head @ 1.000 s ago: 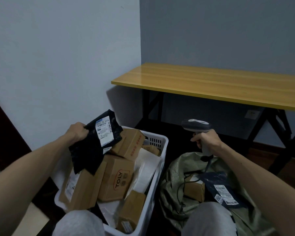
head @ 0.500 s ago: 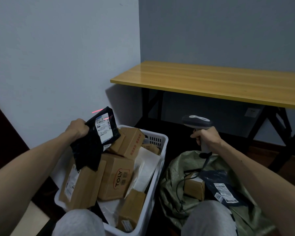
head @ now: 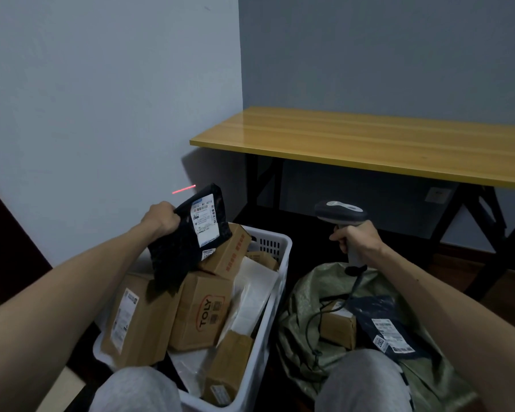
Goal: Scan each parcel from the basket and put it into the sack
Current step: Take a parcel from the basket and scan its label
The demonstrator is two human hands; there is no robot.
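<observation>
L hand (head: 160, 219) grips the top corner of a black parcel (head: 188, 245), label showing, held above the basket (head: 275, 242) of boxes (head: 202, 316). R hand (head: 358, 240) curled round the handle of the scanner (head: 339, 212) — over the green sack (head: 306, 295) w/ two parcels (head: 390, 331) inside. Red scan line (head: 184, 189) on the wall (head: 101, 114) just beside the black parcel's top edge

Parcel swings toward the scanner (head: 339, 211)!
The left hand (head: 161, 217) has carried the black parcel (head: 191, 239) rightward; the red laser line (head: 184, 189) now lands on the wall (head: 101, 114) beside its top corner.
</observation>
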